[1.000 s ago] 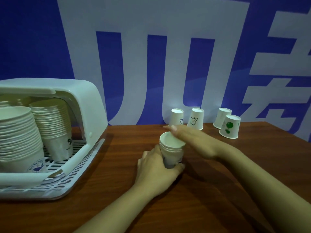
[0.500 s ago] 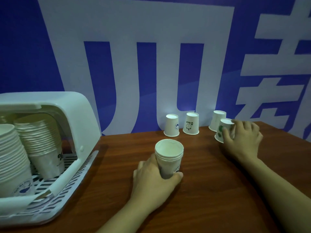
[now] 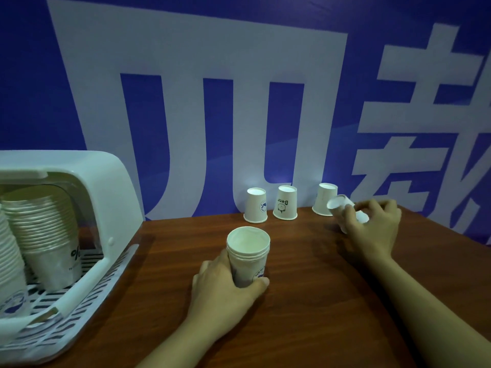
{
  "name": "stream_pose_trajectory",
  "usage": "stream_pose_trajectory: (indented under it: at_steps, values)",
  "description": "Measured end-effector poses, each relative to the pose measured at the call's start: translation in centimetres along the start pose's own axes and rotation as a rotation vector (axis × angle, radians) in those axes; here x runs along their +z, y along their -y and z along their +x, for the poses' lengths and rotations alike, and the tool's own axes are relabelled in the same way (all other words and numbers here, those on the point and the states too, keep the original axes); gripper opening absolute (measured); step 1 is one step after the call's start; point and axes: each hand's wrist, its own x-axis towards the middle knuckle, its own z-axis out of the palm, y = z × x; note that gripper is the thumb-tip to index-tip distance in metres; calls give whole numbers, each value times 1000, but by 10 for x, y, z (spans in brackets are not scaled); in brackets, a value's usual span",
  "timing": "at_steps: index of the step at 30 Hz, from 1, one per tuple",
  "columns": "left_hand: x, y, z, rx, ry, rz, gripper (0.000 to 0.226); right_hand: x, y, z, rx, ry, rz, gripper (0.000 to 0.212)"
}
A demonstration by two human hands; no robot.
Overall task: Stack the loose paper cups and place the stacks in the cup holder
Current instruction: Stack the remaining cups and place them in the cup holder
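The left hand curls around the lower half of a short stack of nested cups that stands upright, mouth up, on the wooden table near its middle; the thumb wraps across the front of the stack near its base and the fingers go round the far side. Several rims show at the top of the stack, though the exact count is hard to read.

The right hand is off to the right and farther back, its fingers curled round a single loose cup that is tilted on its side, with its base pointing left. This cup is blurred, so I cannot tell whether it touches the table.

Just behind and left of that hand, 3 more loose cups stand upside down in a row along the back edge of the table, against the blue and white banner: a dolphin-logo cup, a cup printed "Beter", and a plain-looking cup that sits just beside the tilted cup.

At the left edge sits the white cup holder, a hooded rack with a slatted tray. 2 tall stacks already lean inside it, mouths facing outward, and they fill much of the visible opening. Bare table lies between the held stack and the holder.
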Motion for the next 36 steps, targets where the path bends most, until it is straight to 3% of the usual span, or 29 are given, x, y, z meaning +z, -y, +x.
stream_pose_trajectory:
  at_steps: [2,5,7,9,11,14,16,17,19,22,26,29,33,34,36]
  values:
    - [1,0,0,-1,3,0,49,3,-4,-2,-31,86,10,52]
    - [1,1,2,0,9,14,51,12,-11,-1,44,363,-40,89]
    - [1,1,2,-9,20,7,53,16,-12,-3,32,461,-76,88]
    - [0,0,2,-7,21,7,53,15,-5,-7,-26,343,-28,79]
    - [0,1,2,-2,8,10,51,18,0,-7,36,282,-13,79]
    - [1,-2,1,-14,18,19,52,31,-6,-2,207,504,-141,111]
    - [1,-3,2,-17,17,20,56,41,-7,-1,187,621,-227,124]
    - [0,-3,2,-16,17,20,58,43,-4,-2,143,652,-254,119]
    - [-3,-6,2,-20,17,19,57,42,1,-3,74,625,-218,86]
    - [-3,-10,2,-42,34,53,53,27,7,-3,146,476,49,42]
    - [1,-9,-2,-28,16,45,57,26,12,-8,160,365,226,21]
    - [-1,-6,0,-26,17,32,60,36,24,-8,82,367,161,25]
    - [1,-3,2,-26,25,44,64,38,30,-15,161,555,14,96]
    - [2,-3,2,-27,28,39,64,36,28,-17,171,564,10,98]
    - [3,-1,3,-26,35,31,64,27,34,-16,151,486,78,76]
